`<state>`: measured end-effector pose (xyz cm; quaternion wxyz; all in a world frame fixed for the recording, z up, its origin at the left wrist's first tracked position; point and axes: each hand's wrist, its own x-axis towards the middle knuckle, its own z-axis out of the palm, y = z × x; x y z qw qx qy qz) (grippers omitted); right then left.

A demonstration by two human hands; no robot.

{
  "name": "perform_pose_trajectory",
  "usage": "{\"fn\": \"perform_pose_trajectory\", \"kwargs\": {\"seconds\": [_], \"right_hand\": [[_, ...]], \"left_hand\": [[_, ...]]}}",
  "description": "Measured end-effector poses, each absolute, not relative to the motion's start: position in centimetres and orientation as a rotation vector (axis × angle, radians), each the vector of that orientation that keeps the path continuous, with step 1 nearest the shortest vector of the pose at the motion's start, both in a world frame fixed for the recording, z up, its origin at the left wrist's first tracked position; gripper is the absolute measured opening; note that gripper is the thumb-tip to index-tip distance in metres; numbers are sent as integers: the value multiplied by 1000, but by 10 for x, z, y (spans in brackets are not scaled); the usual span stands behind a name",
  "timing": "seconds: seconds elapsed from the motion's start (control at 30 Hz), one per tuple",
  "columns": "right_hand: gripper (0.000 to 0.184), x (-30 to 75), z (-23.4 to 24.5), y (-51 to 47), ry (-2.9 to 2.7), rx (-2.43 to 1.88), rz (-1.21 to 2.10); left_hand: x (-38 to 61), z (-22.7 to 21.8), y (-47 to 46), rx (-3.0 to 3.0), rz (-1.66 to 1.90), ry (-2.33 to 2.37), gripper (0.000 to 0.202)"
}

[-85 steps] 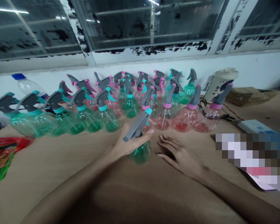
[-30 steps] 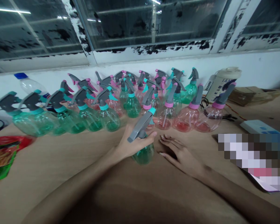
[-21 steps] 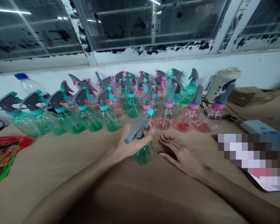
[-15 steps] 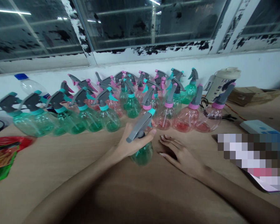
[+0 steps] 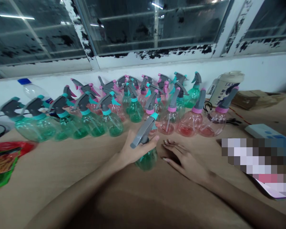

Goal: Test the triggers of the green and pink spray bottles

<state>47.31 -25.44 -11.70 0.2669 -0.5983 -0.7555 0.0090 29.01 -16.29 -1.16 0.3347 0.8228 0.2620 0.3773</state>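
Note:
My left hand is wrapped round the neck of a green spray bottle with a grey head and a turquoise nozzle tip. The bottle stands at the middle of the wooden table, its nozzle pointing away from me. To its right my right hand rests palm down on the tabletop, fingers stretched out and holding nothing. Beyond my hands, a row of green spray bottles is at the left, and pink spray bottles stand at the right.
More spray bottles crowd behind, against the wall. A clear bottle with a blue cap and a red-green snack packet are at left. At right are a large cup, a cardboard box, a white power strip and a blurred-out flat object.
Both hands and the held spray bottle stay almost in place. The whole view has shifted slightly.

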Motion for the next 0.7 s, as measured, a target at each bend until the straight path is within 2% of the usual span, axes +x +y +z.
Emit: {"fn": "perform_pose_trajectory", "kwargs": {"seconds": [0.3,0.5,0.7], "right_hand": [[48,472,-116,-255,-2027,-1636,45],[48,471,-114,-256,-2020,-1660,39],[47,470,-113,-255,-2007,-1634,44]], "left_hand": [[287,-7,-155,2077,888,499,42],[284,-9,-156,1989,989,391,55],[280,-10,-154,2059,1058,348,60]]}}
